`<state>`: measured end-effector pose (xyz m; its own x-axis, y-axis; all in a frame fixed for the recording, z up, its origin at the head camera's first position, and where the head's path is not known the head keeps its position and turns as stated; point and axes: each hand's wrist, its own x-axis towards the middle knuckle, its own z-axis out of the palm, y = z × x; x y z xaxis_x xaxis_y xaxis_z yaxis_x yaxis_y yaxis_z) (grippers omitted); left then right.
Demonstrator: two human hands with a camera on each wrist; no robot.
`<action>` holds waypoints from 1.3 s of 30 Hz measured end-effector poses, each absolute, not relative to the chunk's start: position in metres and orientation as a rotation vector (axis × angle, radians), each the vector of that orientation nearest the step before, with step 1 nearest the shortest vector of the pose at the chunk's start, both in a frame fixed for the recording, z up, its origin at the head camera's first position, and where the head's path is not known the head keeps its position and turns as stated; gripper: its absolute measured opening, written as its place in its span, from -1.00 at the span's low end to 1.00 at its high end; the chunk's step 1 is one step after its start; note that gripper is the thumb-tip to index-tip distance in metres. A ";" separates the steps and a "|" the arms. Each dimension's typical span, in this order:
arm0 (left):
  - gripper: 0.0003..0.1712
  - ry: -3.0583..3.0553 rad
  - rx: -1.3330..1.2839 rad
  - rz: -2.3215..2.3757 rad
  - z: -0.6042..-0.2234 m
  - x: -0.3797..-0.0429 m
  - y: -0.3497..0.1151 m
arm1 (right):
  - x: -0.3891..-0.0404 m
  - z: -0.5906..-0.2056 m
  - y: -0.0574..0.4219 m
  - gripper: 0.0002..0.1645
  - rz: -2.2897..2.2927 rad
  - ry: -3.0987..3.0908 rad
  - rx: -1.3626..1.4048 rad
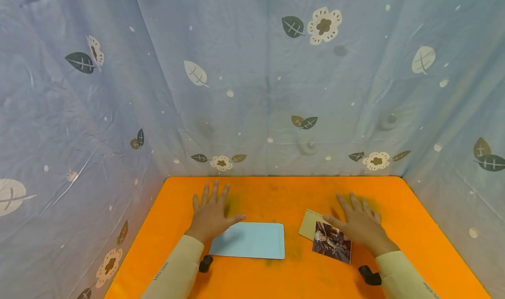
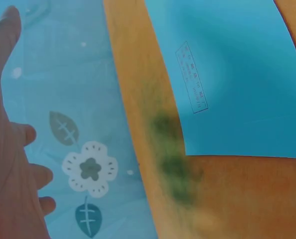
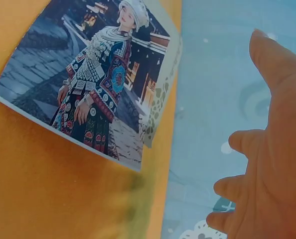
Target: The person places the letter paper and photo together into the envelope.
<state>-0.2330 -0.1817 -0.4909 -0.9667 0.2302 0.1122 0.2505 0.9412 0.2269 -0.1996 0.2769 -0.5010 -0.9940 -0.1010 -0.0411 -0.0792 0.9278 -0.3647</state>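
Observation:
My left hand [image 1: 211, 216] hovers with spread fingers over the upper left corner of a light blue envelope [image 1: 252, 242]. In the left wrist view the envelope [image 2: 242, 84] lies flat and bears a small printed box of text. On the right, my right hand [image 1: 360, 224] is held up with fingers apart, its thumb overlapping a photo [image 1: 332, 243] in the head view. The photo [image 3: 95, 74] shows a person in embroidered dress and a pale hat. It partly covers a cream card [image 1: 309, 225] with a leaf pattern along its edge. Neither hand holds anything.
An orange table [image 1: 292, 277] bears the paper items. Pale blue curtains [image 1: 252, 88] with leaf and flower prints hang behind it and at both sides. Black wrist devices [image 1: 370, 275] sit below both sleeves.

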 end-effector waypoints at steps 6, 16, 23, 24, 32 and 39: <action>0.42 -3.004 -0.393 -0.384 -0.494 -0.233 -0.181 | -0.197 -0.501 0.278 0.36 -0.621 3.010 -0.129; 0.38 -2.988 -0.507 -0.428 -0.501 -0.232 -0.182 | -0.200 -0.506 0.288 0.35 -1.071 2.852 -0.119; 0.30 -3.036 -0.629 -0.487 -0.506 -0.231 -0.182 | -0.198 -0.504 0.294 0.33 -1.232 2.703 0.082; 0.28 -3.063 -0.649 -0.502 -0.506 -0.230 -0.182 | -0.197 -0.504 0.295 0.33 -1.242 2.684 0.113; 0.17 -3.134 -0.802 -0.606 -0.519 -0.226 -0.182 | -0.189 -0.513 0.304 0.23 -1.441 2.484 0.269; 0.29 -3.206 -0.868 -0.561 -0.531 -0.225 -0.180 | -0.178 -0.517 0.304 0.17 -1.500 2.403 0.335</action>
